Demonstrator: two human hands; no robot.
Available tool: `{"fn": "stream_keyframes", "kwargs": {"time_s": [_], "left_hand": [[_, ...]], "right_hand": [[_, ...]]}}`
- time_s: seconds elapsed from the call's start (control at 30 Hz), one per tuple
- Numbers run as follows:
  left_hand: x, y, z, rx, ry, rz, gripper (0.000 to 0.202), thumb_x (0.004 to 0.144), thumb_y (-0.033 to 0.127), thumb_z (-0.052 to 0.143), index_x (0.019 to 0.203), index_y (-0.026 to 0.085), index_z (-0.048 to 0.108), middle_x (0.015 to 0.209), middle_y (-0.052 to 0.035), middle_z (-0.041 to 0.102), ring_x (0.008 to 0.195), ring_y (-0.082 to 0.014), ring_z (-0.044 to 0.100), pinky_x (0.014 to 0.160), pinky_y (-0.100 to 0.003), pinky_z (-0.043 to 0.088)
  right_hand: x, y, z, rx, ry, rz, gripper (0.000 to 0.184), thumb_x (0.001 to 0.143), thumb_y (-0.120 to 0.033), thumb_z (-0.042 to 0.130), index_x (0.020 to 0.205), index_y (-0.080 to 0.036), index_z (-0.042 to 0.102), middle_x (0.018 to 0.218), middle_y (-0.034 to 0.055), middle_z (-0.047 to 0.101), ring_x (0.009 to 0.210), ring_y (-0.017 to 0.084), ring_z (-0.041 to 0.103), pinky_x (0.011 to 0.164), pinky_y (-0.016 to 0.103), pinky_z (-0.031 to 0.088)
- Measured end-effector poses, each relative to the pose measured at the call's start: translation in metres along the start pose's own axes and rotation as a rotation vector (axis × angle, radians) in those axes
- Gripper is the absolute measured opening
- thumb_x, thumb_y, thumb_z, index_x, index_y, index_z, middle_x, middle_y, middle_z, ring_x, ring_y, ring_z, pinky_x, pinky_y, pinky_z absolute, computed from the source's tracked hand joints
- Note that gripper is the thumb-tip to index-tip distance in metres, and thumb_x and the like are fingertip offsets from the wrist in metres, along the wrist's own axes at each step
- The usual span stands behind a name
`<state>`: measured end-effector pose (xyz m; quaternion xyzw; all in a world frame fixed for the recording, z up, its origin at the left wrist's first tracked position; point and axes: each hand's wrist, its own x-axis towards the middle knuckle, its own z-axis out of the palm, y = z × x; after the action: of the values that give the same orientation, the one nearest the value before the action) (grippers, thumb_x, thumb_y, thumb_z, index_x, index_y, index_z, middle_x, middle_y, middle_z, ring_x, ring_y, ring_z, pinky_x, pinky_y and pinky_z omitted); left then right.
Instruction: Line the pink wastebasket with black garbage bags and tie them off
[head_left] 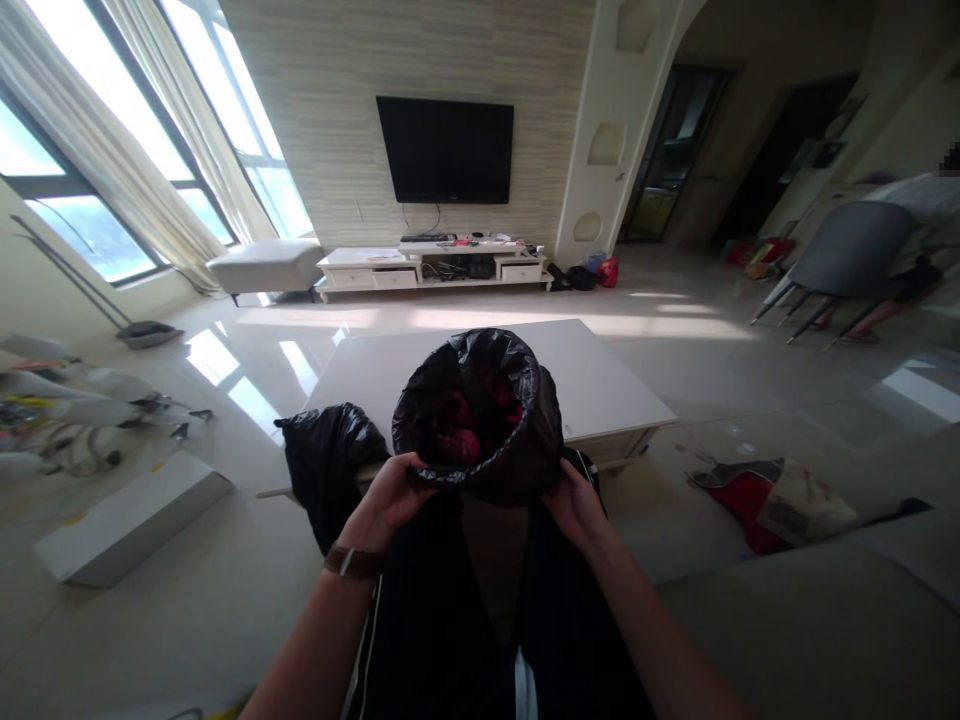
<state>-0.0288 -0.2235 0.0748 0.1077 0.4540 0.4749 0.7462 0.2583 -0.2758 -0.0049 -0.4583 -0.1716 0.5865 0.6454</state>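
Note:
A black trash bag point(546, 400) stands with a wide round mouth above my knees, at the near edge of the white table. Deep inside it, something pinkish red point(459, 440) shows; I cannot make out what it is, or whether a bin is under the plastic. My left hand point(395, 488) grips the near left rim, thumb over the edge and fingers partly hidden. On the lower right side, my right hand point(576, 503) holds the bag, its fingertips out of sight behind the plastic. Another black plastic bag point(330, 455) hangs by the table's left corner.
The white table point(600, 375) lies just ahead. Left are a long white box point(135, 515) and a dustpan point(148, 333). A red and beige cloth point(780, 500) lies on the floor at right. Farther back, a person bends behind a grey chair point(855, 250).

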Motion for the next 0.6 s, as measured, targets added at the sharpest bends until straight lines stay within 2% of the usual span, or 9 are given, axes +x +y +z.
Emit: {"fn": "stream_keyframes", "kwargs": {"time_s": [0.1,0.17,0.23,0.3,0.37,0.43,0.47,0.53,0.6], "left_hand": [[-0.013,-0.001,-0.006,0.057,0.029,0.025,0.019,0.068,-0.004,0.057,0.066,0.015,0.056,0.06,-0.0031,0.058,0.052,-0.0135,0.056,0.049,-0.024,0.054],[-0.022,-0.006,-0.008,0.077,0.045,0.074,0.02,0.065,-0.003,0.06,0.064,0.016,0.054,0.058,0.0002,0.055,0.049,-0.0113,0.052,0.045,-0.021,0.047],[-0.031,-0.013,-0.008,0.147,0.054,0.197,0.022,0.06,-0.003,0.063,0.068,0.017,0.056,0.06,0.0025,0.055,0.051,-0.0111,0.05,0.044,-0.02,0.042],[-0.038,-0.021,-0.006,0.238,0.07,0.336,0.028,0.056,-0.001,0.065,0.076,0.017,0.06,0.065,0.0038,0.058,0.056,-0.0123,0.052,0.047,-0.021,0.041],[-0.044,-0.028,-0.004,0.344,0.081,0.449,0.031,0.055,0.001,0.067,0.081,0.018,0.063,0.068,0.0039,0.059,0.062,-0.0138,0.053,0.051,-0.022,0.042],[-0.052,-0.033,0.0,0.432,0.074,0.529,0.029,0.056,0.002,0.068,0.08,0.018,0.065,0.071,0.0031,0.06,0.067,-0.015,0.052,0.057,-0.023,0.043],[-0.057,-0.035,0.003,0.478,0.064,0.576,0.028,0.057,0.002,0.068,0.08,0.018,0.067,0.073,0.0026,0.061,0.07,-0.0157,0.052,0.059,-0.024,0.044],[-0.07,-0.038,0.009,0.532,0.034,0.633,0.03,0.058,0.0,0.068,0.081,0.018,0.07,0.077,0.0013,0.063,0.075,-0.0175,0.052,0.064,-0.025,0.045],[-0.085,-0.04,0.015,0.548,0.005,0.629,0.036,0.058,-0.004,0.066,0.085,0.018,0.073,0.078,0.0005,0.064,0.076,-0.0187,0.052,0.066,-0.025,0.045]], "right_hand": [[-0.004,-0.009,-0.004,-0.089,0.174,-0.16,0.018,0.075,-0.039,0.077,0.081,-0.026,0.065,0.078,-0.0005,0.072,0.078,0.021,0.068,0.07,0.034,0.055],[-0.018,-0.023,-0.002,-0.103,0.278,-0.311,0.018,0.076,-0.034,0.079,0.082,-0.028,0.064,0.081,-0.0038,0.066,0.082,0.017,0.062,0.076,0.029,0.052],[-0.04,-0.04,0.007,-0.198,0.305,-0.519,0.015,0.08,-0.03,0.078,0.089,-0.03,0.066,0.091,-0.0028,0.065,0.09,0.017,0.059,0.086,0.03,0.049],[-0.063,-0.058,0.024,-0.459,0.165,-0.796,0.009,0.085,-0.027,0.073,0.093,-0.029,0.069,0.096,0.0024,0.064,0.094,0.022,0.058,0.093,0.037,0.048],[-0.078,-0.071,0.047,-0.737,-0.148,-0.922,0.009,0.088,-0.024,0.069,0.095,-0.029,0.072,0.098,0.0067,0.066,0.098,0.027,0.059,0.097,0.043,0.048],[-0.078,-0.075,0.071,-1.019,-0.475,-0.889,0.017,0.09,-0.019,0.061,0.099,-0.028,0.073,0.105,0.0096,0.068,0.106,0.029,0.06,0.103,0.047,0.047],[-0.071,-0.073,0.082,-1.128,-0.58,-0.816,0.02,0.089,-0.017,0.059,0.1,-0.026,0.073,0.11,0.0107,0.069,0.111,0.03,0.059,0.109,0.05,0.044],[-0.048,-0.066,0.099,-1.163,-0.599,-0.613,0.02,0.081,-0.012,0.064,0.095,-0.023,0.073,0.116,0.013,0.07,0.121,0.034,0.056,0.119,0.058,0.033],[-0.017,-0.055,0.109,-1.026,-0.468,-0.448,0.016,0.073,-0.009,0.071,0.083,-0.022,0.071,0.119,0.0166,0.071,0.131,0.039,0.05,0.121,0.062,0.028]]}}
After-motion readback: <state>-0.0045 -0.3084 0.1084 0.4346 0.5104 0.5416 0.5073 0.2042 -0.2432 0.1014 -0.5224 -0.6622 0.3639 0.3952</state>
